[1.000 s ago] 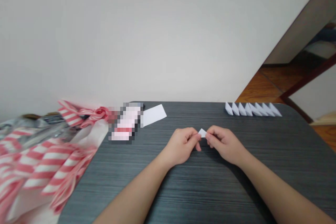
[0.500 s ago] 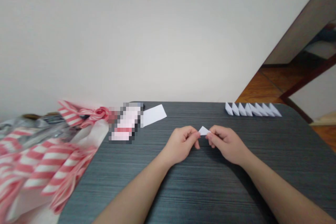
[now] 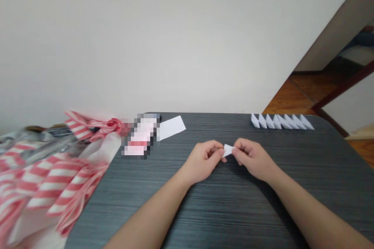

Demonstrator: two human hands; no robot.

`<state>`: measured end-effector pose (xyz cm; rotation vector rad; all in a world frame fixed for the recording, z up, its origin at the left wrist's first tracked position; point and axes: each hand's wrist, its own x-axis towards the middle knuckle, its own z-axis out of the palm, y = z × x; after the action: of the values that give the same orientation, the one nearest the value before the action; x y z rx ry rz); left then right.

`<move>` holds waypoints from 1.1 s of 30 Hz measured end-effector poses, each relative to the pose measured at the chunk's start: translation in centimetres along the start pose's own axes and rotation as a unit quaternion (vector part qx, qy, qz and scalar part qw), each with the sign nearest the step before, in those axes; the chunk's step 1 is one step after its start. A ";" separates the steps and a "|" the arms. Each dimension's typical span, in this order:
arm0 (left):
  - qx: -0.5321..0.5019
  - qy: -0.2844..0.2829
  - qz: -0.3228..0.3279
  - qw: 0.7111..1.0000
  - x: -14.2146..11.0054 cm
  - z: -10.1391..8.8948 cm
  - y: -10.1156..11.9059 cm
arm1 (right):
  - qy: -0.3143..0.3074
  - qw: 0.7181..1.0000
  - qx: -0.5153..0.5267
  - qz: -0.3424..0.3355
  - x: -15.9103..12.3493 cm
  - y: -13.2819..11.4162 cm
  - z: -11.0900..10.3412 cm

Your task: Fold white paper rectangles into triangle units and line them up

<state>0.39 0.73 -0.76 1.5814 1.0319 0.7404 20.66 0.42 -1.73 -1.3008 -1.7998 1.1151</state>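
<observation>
A small folded piece of white paper [image 3: 228, 150] is pinched between my two hands above the dark table [image 3: 222, 210]. My left hand [image 3: 207, 161] grips its left side with thumb and fingers, covering that end. On the other side, my right hand [image 3: 251, 158] holds the right corner, also in a closed pinch. Several folded white paper pieces [image 3: 280, 121] stand in a row at the table's back right. A flat white sheet [image 3: 172, 127] lies at the back left.
Beside the sheet lies a blurred-out, phone-like object [image 3: 142, 134] near the left edge. Red-and-white striped cloth [image 3: 55, 183] is heaped left of the table. A pale wall [image 3: 187, 42] rises right behind it, and a wooden floor [image 3: 292, 93] shows at the right.
The folded paper has turned between my fingers; its peak pointed up before, and now it tilts down toward my left hand. My fingers have shifted slightly. Everything else stays put.
</observation>
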 end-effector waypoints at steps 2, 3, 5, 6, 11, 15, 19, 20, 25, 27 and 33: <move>-0.025 0.014 0.007 1.000 0.1 0.1 -0.3 | -0.006 1.000 -0.008 0.002 0.0 0.0 0.1; -0.028 0.016 0.008 0.999 0.1 0.2 -0.4 | -0.009 1.000 -0.007 0.002 0.0 0.0 0.1; -0.019 0.013 0.007 1.000 0.2 0.2 -0.6 | -0.014 1.000 0.004 0.002 0.0 -0.1 0.2; -0.011 0.010 0.005 1.000 0.2 0.1 -0.7 | -0.016 1.000 0.011 0.000 0.0 -0.1 0.3; 0.018 0.000 0.000 1.000 0.2 -0.1 -0.5 | -0.012 0.999 0.044 -0.007 0.0 -0.3 0.5; 0.032 -0.002 0.002 0.999 0.1 -0.1 -0.1 | -0.027 0.994 0.103 -0.017 0.1 -0.1 0.9; 0.027 -0.005 0.003 1.000 0.0 -0.1 0.3 | -0.044 0.987 0.151 -0.023 0.0 0.1 1.1; 0.025 -0.009 0.005 1.000 0.0 -0.1 0.4 | -0.044 0.987 0.152 -0.023 0.0 0.1 1.1; 0.040 -0.036 0.021 0.998 -0.1 -0.2 0.4 | -0.034 0.989 0.140 -0.025 0.1 0.3 1.0; 0.047 -0.042 0.026 0.998 -0.1 -0.3 0.3 | -0.031 0.990 0.134 -0.026 0.1 0.4 1.1; 0.089 -0.035 0.057 0.994 0.0 -0.3 0.3 | -0.019 0.997 0.066 -0.038 0.1 0.4 0.9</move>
<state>0.18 0.81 -0.39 1.8187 0.9855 0.6799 20.02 0.32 -2.49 -1.1311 -1.7560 1.2023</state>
